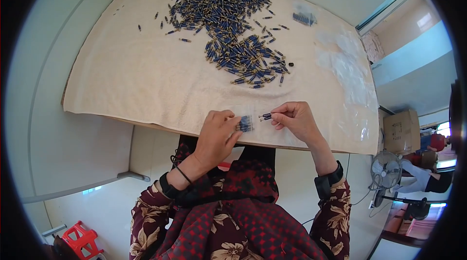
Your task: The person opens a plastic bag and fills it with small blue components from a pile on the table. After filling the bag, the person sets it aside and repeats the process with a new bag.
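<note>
Close to the table's front edge, my left hand (pixel 216 136) grips a small clear plastic bag (pixel 246 123) between thumb and fingers. Several blue pieces with metal ends lie inside the bag, side by side. Just to the right, my right hand (pixel 297 120) pinches a few small dark blue connector-like pieces (pixel 264 117), their metal ends pointing left at the bag. A narrow gap separates these pieces from the bag. Farther back, a large heap of the same blue and brass-coloured pieces (pixel 219 4) spreads down toward the middle of the table.
A cream cloth (pixel 131 75) covers the table. At the back right sits a filled clear bag (pixel 304 18); flat clear plastic bags (pixel 348 72) lie along the right side. Single pieces are scattered around the heap. A fan (pixel 386 170) and cardboard box (pixel 401 132) stand off to the right.
</note>
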The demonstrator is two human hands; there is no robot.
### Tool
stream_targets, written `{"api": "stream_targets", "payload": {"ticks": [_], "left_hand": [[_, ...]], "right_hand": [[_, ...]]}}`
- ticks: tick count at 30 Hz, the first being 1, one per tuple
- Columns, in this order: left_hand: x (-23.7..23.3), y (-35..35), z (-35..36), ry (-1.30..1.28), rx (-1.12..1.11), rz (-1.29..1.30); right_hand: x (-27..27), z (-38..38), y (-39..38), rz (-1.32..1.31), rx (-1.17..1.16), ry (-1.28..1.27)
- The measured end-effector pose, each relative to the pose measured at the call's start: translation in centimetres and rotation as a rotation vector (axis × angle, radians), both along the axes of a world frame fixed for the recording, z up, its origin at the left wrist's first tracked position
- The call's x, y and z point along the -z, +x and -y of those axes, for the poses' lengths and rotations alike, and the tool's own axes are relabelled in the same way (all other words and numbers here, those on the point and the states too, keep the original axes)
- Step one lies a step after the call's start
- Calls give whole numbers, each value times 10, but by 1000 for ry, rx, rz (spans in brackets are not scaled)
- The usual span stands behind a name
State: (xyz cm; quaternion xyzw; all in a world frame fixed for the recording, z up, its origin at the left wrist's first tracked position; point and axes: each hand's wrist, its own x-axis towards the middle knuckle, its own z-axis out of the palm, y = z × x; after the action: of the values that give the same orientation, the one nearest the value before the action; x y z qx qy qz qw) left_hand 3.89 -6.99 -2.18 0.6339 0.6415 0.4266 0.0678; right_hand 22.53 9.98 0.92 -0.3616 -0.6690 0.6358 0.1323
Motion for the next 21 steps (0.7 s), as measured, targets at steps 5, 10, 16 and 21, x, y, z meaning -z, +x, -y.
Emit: {"api": "stream_targets", "payload": {"ticks": [5,10,16,21], "left_hand": [[10,2,2,45,57,-68],[5,1,3,-28,65,-102],[8,1,1,-21,73,-117],[8,-1,3,-8,71,-97]], "right_hand": [[6,-3,-12,24,-29,-61],[8,-2,-21,-10,-34,-93],[19,4,-27,-54,8,-110],[22,9,-30,-41,59,10]]}}
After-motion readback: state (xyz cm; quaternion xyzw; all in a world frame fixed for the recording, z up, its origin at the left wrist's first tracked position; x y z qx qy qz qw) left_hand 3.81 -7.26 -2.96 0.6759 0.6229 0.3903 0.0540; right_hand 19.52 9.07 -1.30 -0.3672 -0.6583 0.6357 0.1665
